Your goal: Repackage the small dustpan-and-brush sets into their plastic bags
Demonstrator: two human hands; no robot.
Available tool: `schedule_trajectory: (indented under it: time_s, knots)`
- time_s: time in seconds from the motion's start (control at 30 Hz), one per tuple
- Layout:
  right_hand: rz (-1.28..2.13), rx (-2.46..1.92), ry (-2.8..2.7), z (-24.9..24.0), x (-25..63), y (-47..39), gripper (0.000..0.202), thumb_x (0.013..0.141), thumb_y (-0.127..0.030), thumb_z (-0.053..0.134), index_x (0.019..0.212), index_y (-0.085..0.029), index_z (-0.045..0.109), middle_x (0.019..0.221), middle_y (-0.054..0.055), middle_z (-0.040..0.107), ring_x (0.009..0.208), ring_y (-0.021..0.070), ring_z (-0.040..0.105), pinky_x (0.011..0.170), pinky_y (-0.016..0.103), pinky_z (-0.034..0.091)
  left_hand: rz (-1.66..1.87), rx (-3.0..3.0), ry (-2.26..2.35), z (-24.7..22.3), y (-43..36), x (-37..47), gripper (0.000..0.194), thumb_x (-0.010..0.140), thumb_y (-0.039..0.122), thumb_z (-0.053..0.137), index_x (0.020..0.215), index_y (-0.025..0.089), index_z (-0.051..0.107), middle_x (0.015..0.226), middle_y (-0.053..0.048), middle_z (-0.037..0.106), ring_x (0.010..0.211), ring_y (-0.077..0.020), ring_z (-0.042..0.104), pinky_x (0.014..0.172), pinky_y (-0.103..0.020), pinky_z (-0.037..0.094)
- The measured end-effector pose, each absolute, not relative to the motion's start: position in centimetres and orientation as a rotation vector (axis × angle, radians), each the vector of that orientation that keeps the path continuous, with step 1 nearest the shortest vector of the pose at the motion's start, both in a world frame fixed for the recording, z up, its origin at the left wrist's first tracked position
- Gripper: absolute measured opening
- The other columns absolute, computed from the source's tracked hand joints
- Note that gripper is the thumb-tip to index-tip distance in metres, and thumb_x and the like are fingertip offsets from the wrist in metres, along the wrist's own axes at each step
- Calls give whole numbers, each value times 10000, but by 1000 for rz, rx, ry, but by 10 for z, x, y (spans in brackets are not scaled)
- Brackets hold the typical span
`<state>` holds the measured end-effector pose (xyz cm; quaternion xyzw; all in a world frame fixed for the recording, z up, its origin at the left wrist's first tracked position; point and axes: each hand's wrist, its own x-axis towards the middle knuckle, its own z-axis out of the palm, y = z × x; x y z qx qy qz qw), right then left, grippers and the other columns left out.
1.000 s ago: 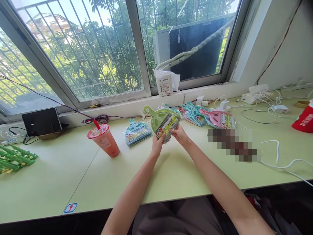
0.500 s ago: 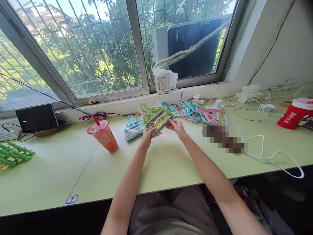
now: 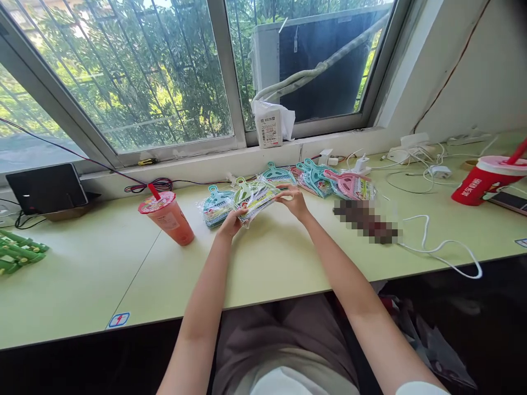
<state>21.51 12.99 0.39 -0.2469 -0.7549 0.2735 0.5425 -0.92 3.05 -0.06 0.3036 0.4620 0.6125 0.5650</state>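
A green mini dustpan and brush set (image 3: 256, 198) in clear plastic wrap is held between my two hands, tilted above the desk. My left hand (image 3: 233, 221) is closed on its lower left corner. At its right edge my right hand (image 3: 293, 199) grips with thumb and fingers. Just left of it lies a stack of wrapped teal dustpan sets (image 3: 217, 207). Behind it is another teal set (image 3: 276, 173). To the right, more teal sets (image 3: 315, 176) lie beside a pink dustpan set (image 3: 349, 184).
A pink drink cup (image 3: 168, 218) with a red straw stands left. A tablet (image 3: 47, 188) leans at the back left, near green bamboo-like pieces (image 3: 18, 252). On the right are a red cup (image 3: 481, 181), white cables (image 3: 440, 253) and a blurred-out object (image 3: 366, 220).
The green dustpan set has tipped flatter, its handle turning away from me, with both hands still on it. The camera view has shifted slightly.
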Motion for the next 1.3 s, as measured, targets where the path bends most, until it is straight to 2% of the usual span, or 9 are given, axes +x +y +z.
schedule_trajectory:
  time_s: [0.23, 0.53, 0.63, 0.73, 0.83, 0.97, 1.1, 1.2, 1.3]
  knots:
    - [866, -560, -1618, -4, 216, 132, 146, 716, -412, 765, 773, -278, 767, 1131, 43, 654, 1162, 263, 540, 994, 409, 436, 1253, 883, 1084, 1, 28, -4, 268, 742, 114, 708, 990, 90, 608, 905, -126, 699, 702, -176, 676, 528, -246, 572]
    - [796, -705, -1629, -13, 213, 138, 123, 706, -357, 768, 792, -269, 766, 1232, 60, 579, 1231, 262, 489, 1089, 431, 375, 1206, 1042, 1024, 0, 27, 2, 334, 756, 197, 716, 1060, 123, 599, 952, -141, 706, 728, -193, 681, 525, -246, 530]
    - [1090, -719, -1546, -16, 213, 139, 433, 651, -293, 790, 1077, -289, 710, 1212, 49, 599, 1171, 235, 543, 1037, 423, 443, 1178, 1056, 1042, -2, 27, -1, 365, 742, 228, 728, 1063, 113, 596, 931, -162, 712, 656, -171, 656, 489, -227, 482]
    - [1519, -773, -1426, -19, 214, 140, 684, 619, -236, 785, 1271, -266, 580, 1056, 34, 669, 925, 185, 641, 898, 412, 545, 1115, 1092, 1074, -2, 27, -4, 411, 731, 275, 736, 1079, 103, 600, 894, -177, 718, 560, -143, 607, 449, -220, 429]
    - [1679, -772, -1336, -19, 216, 140, 692, 609, -208, 776, 1268, -245, 567, 999, 21, 686, 805, 151, 656, 818, 358, 583, 1116, 1103, 1174, -2, 28, 0, 479, 714, 324, 747, 1117, 114, 597, 861, -155, 718, 518, -133, 589, 444, -223, 414]
    - [1604, -694, -1303, -20, 216, 140, 709, 615, -234, 790, 1265, -323, 523, 988, -20, 679, 793, 137, 662, 762, 340, 603, 1246, 1033, 1328, -4, 32, 15, 585, 678, 351, 785, 1188, 175, 559, 847, -90, 712, 516, -108, 585, 446, -197, 409]
    - [1568, -645, -1345, -22, 212, 140, 484, 649, -366, 792, 1067, -268, 569, 908, -13, 663, 797, 143, 655, 732, 329, 604, 1268, 810, 1423, -5, 36, 24, 429, 769, 394, 704, 1094, 146, 574, 723, -61, 688, 378, -51, 450, 346, -160, 271]
    - [1542, -646, -1357, -23, 211, 140, 454, 653, -431, 787, 1010, -251, 571, 912, -6, 649, 800, 140, 647, 720, 314, 600, 1256, 717, 1416, -4, 37, 26, 380, 818, 449, 646, 1043, 147, 596, 697, -44, 679, 356, -41, 423, 338, -156, 285]
    - [1519, -648, -1385, -22, 212, 139, 478, 653, -450, 789, 1035, -257, 576, 929, -3, 644, 794, 138, 640, 718, 320, 602, 1260, 717, 1445, -5, 38, 26, 331, 743, 305, 747, 997, 138, 615, 675, -18, 665, 367, -28, 421, 337, -142, 285]
